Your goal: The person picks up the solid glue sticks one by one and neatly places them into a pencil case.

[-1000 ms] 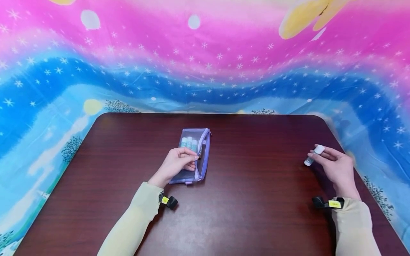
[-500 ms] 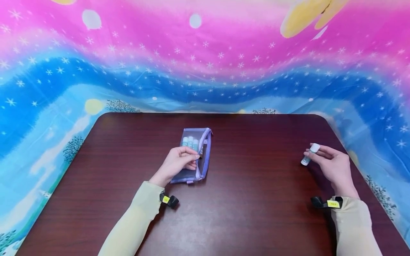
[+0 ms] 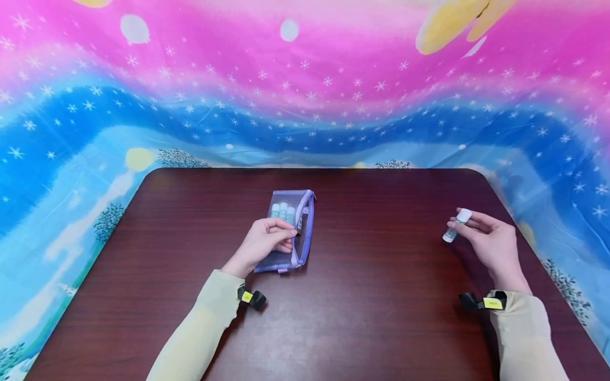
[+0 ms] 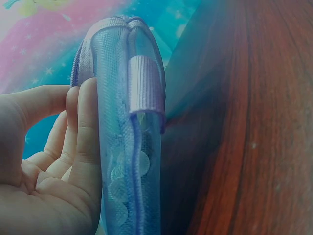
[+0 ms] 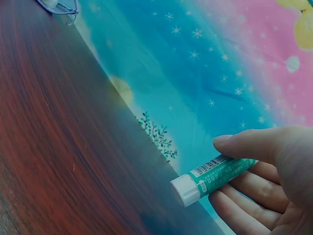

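Observation:
A purple mesh zipper pouch (image 3: 281,262) lies on the table with its zipped side gaping toward the right. Several glue sticks (image 3: 283,211) show through the mesh, side by side. My left hand (image 3: 264,241) pinches the edge of the pouch's opening between thumb and fingers; the left wrist view shows the pouch (image 4: 115,122) end-on with its fabric tab. Off to the right, my right hand (image 3: 498,246) holds a glue stick (image 3: 456,225) between thumb and fingers above the table. In the right wrist view this glue stick (image 5: 210,177) has a green label, a barcode and white ends.
The dark brown wooden table (image 3: 362,317) stretches between and around both hands. Behind it and at its sides hangs a colourful cloth (image 3: 305,106) in pink and blue with snowflakes. A wrist camera (image 3: 252,299) sits on the left wrist.
My right hand has moved a little to the left with the glue stick, bringing it slightly nearer the pouch and higher in view. My left hand stays at the pouch's opening.

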`<control>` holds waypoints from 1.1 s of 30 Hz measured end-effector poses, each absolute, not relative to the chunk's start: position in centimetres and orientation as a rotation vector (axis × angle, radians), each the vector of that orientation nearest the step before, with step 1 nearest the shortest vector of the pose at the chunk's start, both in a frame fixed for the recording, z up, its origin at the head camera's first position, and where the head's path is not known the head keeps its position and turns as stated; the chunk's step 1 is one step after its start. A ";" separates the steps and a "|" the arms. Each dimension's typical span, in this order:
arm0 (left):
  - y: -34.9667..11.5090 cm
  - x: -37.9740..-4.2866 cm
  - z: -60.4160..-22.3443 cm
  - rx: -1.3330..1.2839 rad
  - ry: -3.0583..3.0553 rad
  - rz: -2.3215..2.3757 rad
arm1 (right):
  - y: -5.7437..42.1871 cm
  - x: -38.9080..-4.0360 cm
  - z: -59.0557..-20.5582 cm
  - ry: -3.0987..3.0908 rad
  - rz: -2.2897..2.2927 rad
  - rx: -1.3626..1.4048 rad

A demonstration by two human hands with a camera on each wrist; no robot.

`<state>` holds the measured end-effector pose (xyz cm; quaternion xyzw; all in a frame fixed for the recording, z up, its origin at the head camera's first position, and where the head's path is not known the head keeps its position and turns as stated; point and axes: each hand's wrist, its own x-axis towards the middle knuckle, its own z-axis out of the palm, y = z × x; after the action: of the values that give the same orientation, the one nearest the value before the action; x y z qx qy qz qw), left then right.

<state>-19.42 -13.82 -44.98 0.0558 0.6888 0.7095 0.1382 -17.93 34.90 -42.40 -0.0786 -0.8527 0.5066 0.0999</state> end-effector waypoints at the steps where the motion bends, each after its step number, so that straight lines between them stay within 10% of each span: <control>1: -13.8 -19.4 -45.0 0.163 1.992 2.051 | 34.8 -17.9 -42.4 -2.522 1.491 -0.235; 33: -13.8 -19.3 -45.0 0.184 1.984 2.047 | 32.6 -18.3 -42.9 -2.531 1.489 -0.142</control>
<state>-19.33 -13.78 -45.01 0.0636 0.6876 0.7093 0.1418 -18.31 32.56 -42.89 -0.0482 -0.8565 0.5038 0.1009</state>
